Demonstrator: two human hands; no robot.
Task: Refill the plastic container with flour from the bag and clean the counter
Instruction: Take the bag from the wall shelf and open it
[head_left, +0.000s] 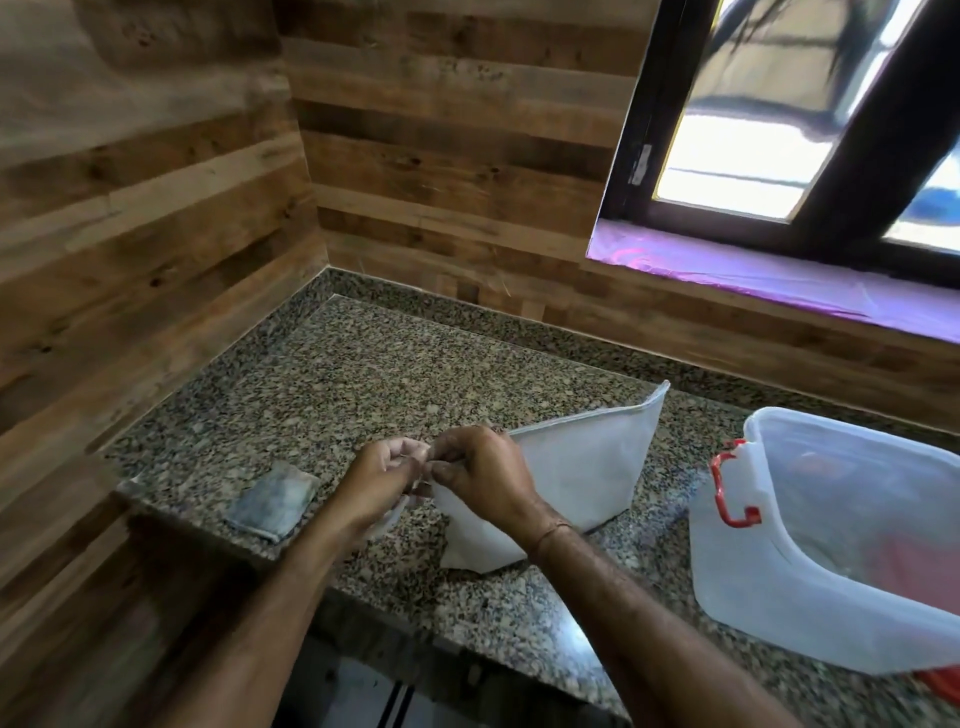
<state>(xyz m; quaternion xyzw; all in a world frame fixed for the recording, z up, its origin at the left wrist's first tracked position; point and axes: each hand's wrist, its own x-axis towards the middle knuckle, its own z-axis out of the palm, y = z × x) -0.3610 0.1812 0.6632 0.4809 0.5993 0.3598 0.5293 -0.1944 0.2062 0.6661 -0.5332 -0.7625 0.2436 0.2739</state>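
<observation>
A white flour bag (576, 467) stands on the speckled granite counter (363, 374), its stitched top edge running up to the right. At the bag's near left corner, my left hand (384, 480) and my right hand (483, 473) meet, both pinching the bag's top corner with curled fingers. To the right sits a translucent plastic container (831, 561) without a lid, with a red latch handle (730, 491) on its left end. A red shape shows faintly through its walls.
A folded grey cloth (272, 501) lies on the counter's left front edge. Wood-panelled walls close the corner at left and back. A dark-framed window with a purple-lined sill (779, 283) is at the upper right. Something red (940, 686) peeks out below the container.
</observation>
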